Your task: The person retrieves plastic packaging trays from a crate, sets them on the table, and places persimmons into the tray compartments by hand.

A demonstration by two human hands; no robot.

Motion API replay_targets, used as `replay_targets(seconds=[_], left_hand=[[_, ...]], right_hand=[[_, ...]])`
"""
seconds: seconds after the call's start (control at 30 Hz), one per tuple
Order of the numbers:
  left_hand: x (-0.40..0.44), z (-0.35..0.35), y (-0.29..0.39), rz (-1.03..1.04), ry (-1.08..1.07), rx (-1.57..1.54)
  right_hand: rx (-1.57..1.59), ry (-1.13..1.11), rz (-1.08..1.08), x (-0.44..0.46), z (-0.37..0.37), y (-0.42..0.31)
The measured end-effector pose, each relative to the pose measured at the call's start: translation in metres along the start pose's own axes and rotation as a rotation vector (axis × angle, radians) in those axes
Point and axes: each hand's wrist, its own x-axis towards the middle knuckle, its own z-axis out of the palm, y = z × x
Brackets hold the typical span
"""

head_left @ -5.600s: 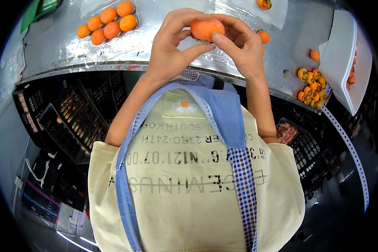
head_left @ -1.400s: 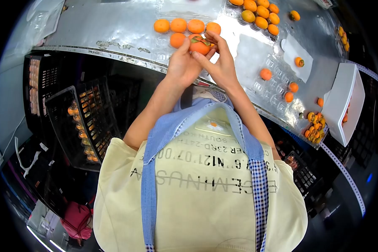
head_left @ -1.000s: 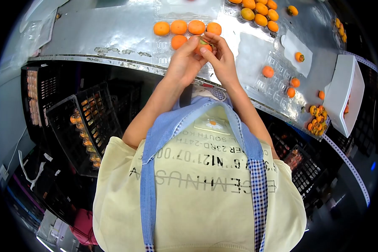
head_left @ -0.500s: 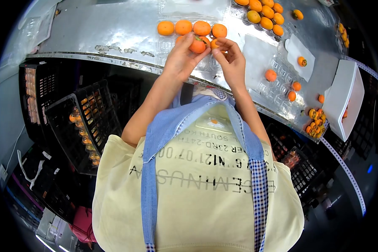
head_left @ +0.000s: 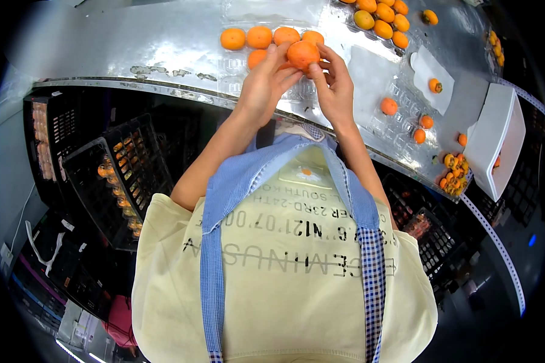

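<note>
An orange persimmon (head_left: 303, 55) is held up over the tray between my two hands, its smooth side facing me and no leafy cap showing. My right hand (head_left: 335, 88) grips its right side with thumb and fingers. The fingers of my left hand (head_left: 263, 88) curl around its left and lower side, touching it lightly. Beneath lies a clear plastic tray (head_left: 233, 86) with a row of persimmons (head_left: 260, 37) along its far side. Another persimmon (head_left: 257, 58) sits in the second row, which my hands partly cover.
Farther right, a fuller tray of persimmons (head_left: 383, 29) lies on the metal table (head_left: 145, 42). Another clear tray (head_left: 399, 121) holds several fruits. A white box (head_left: 496, 142) stands at the right edge beside a heap of small persimmons (head_left: 454, 175). Black crates (head_left: 118, 181) stand below left.
The persimmon has turned so its leafy cap no longer shows, and it has shifted right and up. My right hand, earlier near the tray's second row, now holds it too.
</note>
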Motion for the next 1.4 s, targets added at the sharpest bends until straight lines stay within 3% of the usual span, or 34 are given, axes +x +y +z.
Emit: replay_targets(seconds=[0.07,0.2,0.3,0.37,0.43,0.53,0.8,1.2,1.4], left_hand=[[-0.004,0.006,0.007,-0.021,-0.043,0.022],[-0.007,-0.001,0.003,-0.035,-0.068,0.092],[-0.020,-0.025,0.015,0.000,0.054,0.148],[-0.028,-0.047,0.027,0.132,0.281,0.185],[-0.033,-0.077,0.031,0.212,0.482,0.204],[-0.043,-0.107,0.034,0.235,0.584,0.159],[-0.056,-0.134,0.019,0.243,0.649,0.037],[-0.049,-0.128,0.016,0.235,0.584,0.074],[-0.046,-0.120,0.015,0.208,0.571,0.110]], right_hand=[[-0.211,-0.033,-0.104,-0.001,0.001,-0.009],[-0.349,-0.034,-0.066,0.001,0.001,-0.015],[-0.306,-0.119,-0.041,0.013,0.007,-0.010],[-0.294,-0.201,-0.051,0.022,0.023,-0.014],[-0.446,-0.255,-0.175,0.029,0.045,-0.012],[-0.625,-0.325,-0.401,0.037,0.075,-0.009],[-0.820,-0.362,-0.735,0.052,0.098,0.010],[-1.009,-0.417,-0.716,0.050,0.094,0.010],[-0.925,-0.343,-0.839,0.053,0.094,0.009]])
